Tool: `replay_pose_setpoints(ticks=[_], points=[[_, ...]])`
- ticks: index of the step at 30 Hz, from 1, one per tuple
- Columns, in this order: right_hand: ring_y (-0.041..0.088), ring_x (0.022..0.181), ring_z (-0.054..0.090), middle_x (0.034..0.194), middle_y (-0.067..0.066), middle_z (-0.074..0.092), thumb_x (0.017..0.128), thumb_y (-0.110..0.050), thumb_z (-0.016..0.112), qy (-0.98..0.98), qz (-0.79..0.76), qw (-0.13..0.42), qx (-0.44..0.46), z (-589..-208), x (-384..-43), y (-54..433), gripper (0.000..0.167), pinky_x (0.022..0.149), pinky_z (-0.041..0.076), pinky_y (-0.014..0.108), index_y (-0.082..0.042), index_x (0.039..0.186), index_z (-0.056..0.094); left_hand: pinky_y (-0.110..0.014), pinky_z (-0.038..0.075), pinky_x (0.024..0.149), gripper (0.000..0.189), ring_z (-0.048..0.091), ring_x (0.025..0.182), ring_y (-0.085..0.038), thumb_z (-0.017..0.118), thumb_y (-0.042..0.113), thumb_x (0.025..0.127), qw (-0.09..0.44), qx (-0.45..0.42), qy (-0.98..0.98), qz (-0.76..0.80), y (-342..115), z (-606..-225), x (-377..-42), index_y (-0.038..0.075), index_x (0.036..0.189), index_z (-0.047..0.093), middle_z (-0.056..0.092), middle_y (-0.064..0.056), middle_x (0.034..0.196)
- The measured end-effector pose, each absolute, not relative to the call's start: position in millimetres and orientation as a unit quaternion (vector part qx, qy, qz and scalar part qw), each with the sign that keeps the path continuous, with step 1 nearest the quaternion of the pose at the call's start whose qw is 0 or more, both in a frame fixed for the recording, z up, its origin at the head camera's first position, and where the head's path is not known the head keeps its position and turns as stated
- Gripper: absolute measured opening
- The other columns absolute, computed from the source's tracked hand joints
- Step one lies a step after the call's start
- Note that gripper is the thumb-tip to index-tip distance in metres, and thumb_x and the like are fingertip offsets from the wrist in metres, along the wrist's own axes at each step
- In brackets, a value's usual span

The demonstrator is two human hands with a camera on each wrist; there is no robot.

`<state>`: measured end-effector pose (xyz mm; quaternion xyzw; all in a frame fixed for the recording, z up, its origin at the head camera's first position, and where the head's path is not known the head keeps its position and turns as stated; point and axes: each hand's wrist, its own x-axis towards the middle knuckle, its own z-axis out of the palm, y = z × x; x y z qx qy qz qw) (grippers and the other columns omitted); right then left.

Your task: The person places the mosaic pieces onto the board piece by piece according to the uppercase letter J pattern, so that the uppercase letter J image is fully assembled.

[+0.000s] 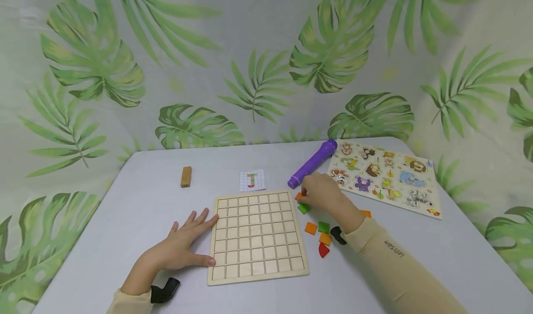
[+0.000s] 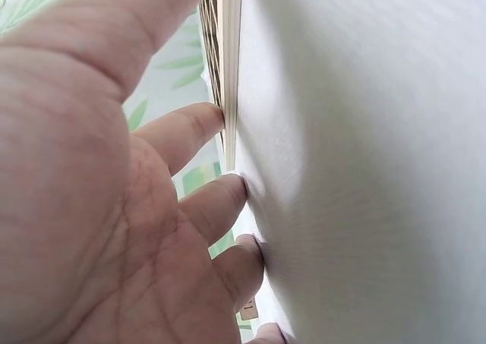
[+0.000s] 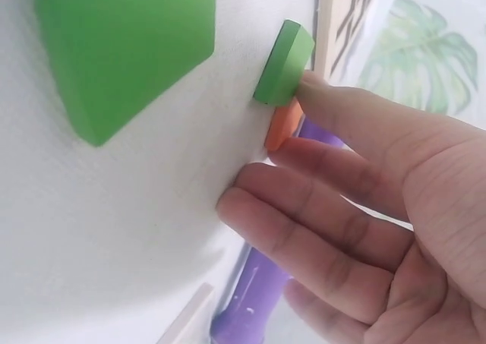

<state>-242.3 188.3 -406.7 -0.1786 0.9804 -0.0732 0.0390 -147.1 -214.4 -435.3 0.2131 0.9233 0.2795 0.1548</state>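
Closest to you, your left hand [image 1: 183, 247] is spread out flat-ish and relaxed, not gripping anything, with thumb and index finger touching the left edge of the gridded board [image 1: 256, 233]. Every square I can see on that board is bare, so I'd call this the very start: no pieces in, all the placing left. Just right of it there's a red rounded tile [image 1: 324, 250], then an orange tile [image 1: 325, 238] touching it, plus another orange one and a green one close by. A bit farther out, your right hand [image 1: 322, 191] is at a second green tile [image 3: 285, 63] and the orange piece [image 3: 285, 124] beside it, both off the board. Your thumb and index finger are on either side of that orange piece, other fingers loosely bent, but I can't tell if you've actually got it pinched. Past the board's far edge sits the pattern card [image 1: 252, 180], its little coloured shape unmatched on your grid so far. Wooden block [image 1: 186, 177] off left, purple mic [image 1: 312, 166] and animal puzzle [image 1: 379, 180] off right, all seemingly uninvolved.
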Motion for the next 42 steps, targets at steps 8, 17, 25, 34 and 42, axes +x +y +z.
replay_pose_setpoints(ticks=[8, 17, 25, 34, 42], points=[[0.015, 0.065, 0.059, 0.071, 0.001, 0.069, 0.092, -0.029, 0.087, 0.979, -0.056, 0.029, -0.192, -408, -241, 184, 0.028, 0.064, 0.053, 0.031, -0.009, 0.078, 0.075, -0.088, -0.008, 0.117, 0.109, 0.000, 0.164, -0.056, 0.087, 0.057, 0.082, 0.163, 0.209, 0.923, 0.280, -214, -439, -146, 0.022, 0.170, 0.033, 0.013, -0.020, 0.180], [0.017, 0.066, 0.057, 0.069, 0.001, 0.068, 0.093, -0.029, 0.087, 0.978, -0.036, 0.014, -0.206, -411, -239, 181, 0.029, 0.082, 0.060, 0.042, -0.009, 0.076, 0.074, -0.090, -0.006, 0.115, 0.109, 0.003, 0.163, -0.058, 0.087, 0.058, 0.082, 0.152, 0.210, 0.925, 0.279, -215, -440, -145, 0.021, 0.170, 0.035, 0.015, -0.021, 0.180], [0.020, 0.069, 0.058, 0.067, 0.002, 0.064, 0.093, -0.025, 0.087, 0.979, -0.037, 0.007, -0.200, -408, -235, 184, 0.029, 0.121, 0.042, 0.066, -0.007, 0.076, 0.071, -0.091, 0.004, 0.115, 0.114, 0.011, 0.163, -0.057, 0.088, 0.064, 0.078, 0.130, 0.221, 0.930, 0.262, -213, -437, -144, 0.020, 0.169, 0.036, 0.020, -0.022, 0.178], [0.019, 0.067, 0.051, 0.065, 0.001, 0.059, 0.093, -0.025, 0.086, 0.977, -0.026, -0.005, -0.210, -409, -235, 185, 0.032, 0.108, 0.051, 0.058, -0.008, 0.074, 0.067, -0.090, 0.005, 0.116, 0.125, 0.010, 0.163, -0.057, 0.093, 0.066, 0.069, 0.137, 0.214, 0.932, 0.258, -210, -431, -140, 0.017, 0.169, 0.036, 0.020, -0.022, 0.178], [0.015, 0.064, 0.047, 0.068, 0.002, 0.054, 0.094, -0.024, 0.083, 0.981, -0.072, 0.027, -0.181, -402, -239, 189, 0.026, 0.059, 0.040, 0.030, -0.007, 0.081, 0.069, -0.090, 0.003, 0.117, 0.123, 0.008, 0.164, -0.057, 0.092, 0.065, 0.071, 0.136, 0.213, 0.932, 0.260, -212, -431, -142, 0.018, 0.170, 0.035, 0.018, -0.022, 0.179]])
